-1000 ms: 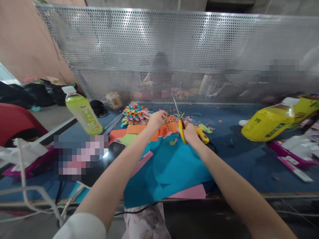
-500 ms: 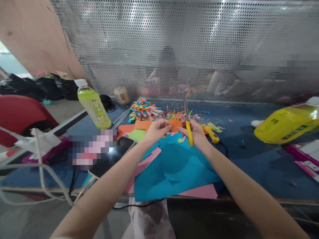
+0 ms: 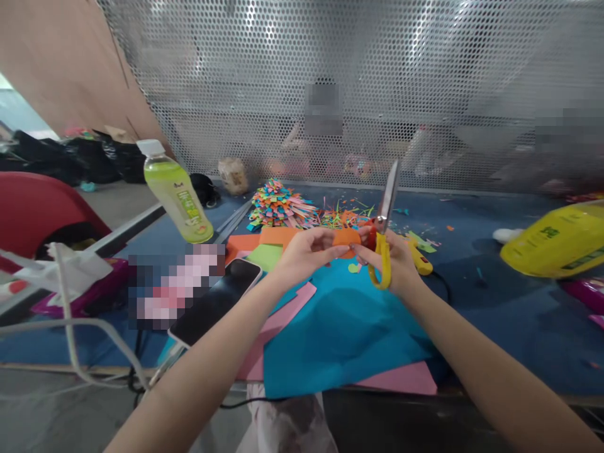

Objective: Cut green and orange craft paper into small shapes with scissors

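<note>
An orange piece of paper (image 3: 346,238) is held between my two hands above the blue sheet (image 3: 340,333). My left hand (image 3: 309,253) pinches its left side, thumb in front. With thumb and fingertips my right hand (image 3: 396,261) touches the paper's right side. That same hand also carries scissors (image 3: 383,233) with yellow and red handles, their blades pointing up and away. Behind the hands lie a heap of paper strips (image 3: 349,217) and a cone-shaped pile of multicoloured paper pieces (image 3: 278,207).
A phone (image 3: 217,302) and a green drink bottle (image 3: 177,195) are on the left. A yellow glue gun (image 3: 421,258) lies beyond my right hand, a yellow bottle (image 3: 557,242) farther right. White cables (image 3: 70,321) hang over the left edge. A perforated metal panel (image 3: 264,75) stands behind.
The scissors have tilted to the right, showing more of their handles and blades. The orange paper now looks curved or folded between my fingers. The whole view has shifted slightly.
</note>
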`<state>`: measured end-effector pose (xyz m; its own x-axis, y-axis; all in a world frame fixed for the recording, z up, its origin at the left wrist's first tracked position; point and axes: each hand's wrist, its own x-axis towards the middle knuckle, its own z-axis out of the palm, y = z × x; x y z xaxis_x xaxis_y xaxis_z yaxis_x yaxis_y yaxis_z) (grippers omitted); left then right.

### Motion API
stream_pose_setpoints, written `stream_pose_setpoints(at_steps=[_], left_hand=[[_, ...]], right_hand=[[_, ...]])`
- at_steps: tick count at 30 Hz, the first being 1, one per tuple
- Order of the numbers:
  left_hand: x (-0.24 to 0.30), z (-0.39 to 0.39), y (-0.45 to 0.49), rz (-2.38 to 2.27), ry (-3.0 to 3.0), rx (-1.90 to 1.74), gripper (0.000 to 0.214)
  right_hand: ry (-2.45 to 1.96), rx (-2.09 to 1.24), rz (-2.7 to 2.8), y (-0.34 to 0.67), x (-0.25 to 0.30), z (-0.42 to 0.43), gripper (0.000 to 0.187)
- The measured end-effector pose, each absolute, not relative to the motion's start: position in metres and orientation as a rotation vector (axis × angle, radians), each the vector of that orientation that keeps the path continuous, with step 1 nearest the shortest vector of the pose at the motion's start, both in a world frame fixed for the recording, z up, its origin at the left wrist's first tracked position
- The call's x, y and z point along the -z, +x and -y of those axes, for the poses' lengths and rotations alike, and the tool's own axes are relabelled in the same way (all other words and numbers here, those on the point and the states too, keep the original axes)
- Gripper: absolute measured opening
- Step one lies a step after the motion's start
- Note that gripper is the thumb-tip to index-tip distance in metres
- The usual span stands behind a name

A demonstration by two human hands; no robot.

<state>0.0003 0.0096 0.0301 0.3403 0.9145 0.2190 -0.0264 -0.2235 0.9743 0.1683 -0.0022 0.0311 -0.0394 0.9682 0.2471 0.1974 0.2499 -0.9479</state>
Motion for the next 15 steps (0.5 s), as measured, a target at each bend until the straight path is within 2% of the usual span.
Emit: stream_pose_setpoints(at_steps=[4, 9, 15], left_hand=[[-0.034, -0.009, -0.001, -0.835, 1.451, -1.207, 0.017], [-0.041, -0.012, -0.005, -0.817, 1.36, -1.479, 0.016], [-0.042, -0.012, -0.005, -0.78, 1.34, -1.628, 0.016]], right_hand=[[-1.069, -0.983, 1.458, 0.172, -0.029, -0.001, 0.033], [-1.193, -0.888, 1.617, 0.174, -0.028, 0.0, 0.026], [-1.197, -1.006, 1.696, 0.17, -0.026, 0.01, 0.021]])
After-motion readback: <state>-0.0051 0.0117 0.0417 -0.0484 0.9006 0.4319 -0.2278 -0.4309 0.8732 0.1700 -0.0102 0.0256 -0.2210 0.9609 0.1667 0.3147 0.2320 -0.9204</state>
